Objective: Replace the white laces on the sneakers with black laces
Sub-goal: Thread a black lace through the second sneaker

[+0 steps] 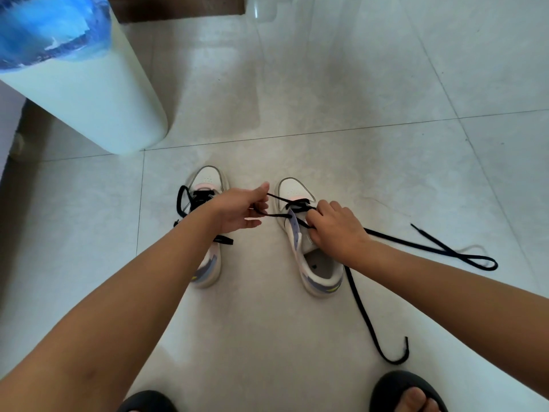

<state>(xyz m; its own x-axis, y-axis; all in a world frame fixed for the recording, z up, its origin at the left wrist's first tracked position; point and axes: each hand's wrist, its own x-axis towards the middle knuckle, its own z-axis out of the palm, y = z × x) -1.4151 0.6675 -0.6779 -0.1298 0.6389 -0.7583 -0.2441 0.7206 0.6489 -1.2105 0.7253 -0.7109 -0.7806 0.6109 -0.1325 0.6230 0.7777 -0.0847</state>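
Currently threading black lace through lower eyelets of right sneaker, standing on floor beside left sneaker. Left hand fingers pinched on lace end; right hand fingers curled around lace at tongue. Pull both ends evenly, keep lace flat, untwisted. Containers: water dispenser carrying blue bottle; contents indiscernible.

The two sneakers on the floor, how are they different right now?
The right sneaker has black lace only near its toe, with long ends trailing on the floor; the left sneaker is laced farther up. The left hand and right hand both pinch the right sneaker's lace; the left sneaker's lies untouched. Both are white with purple panels, toes pointing away.
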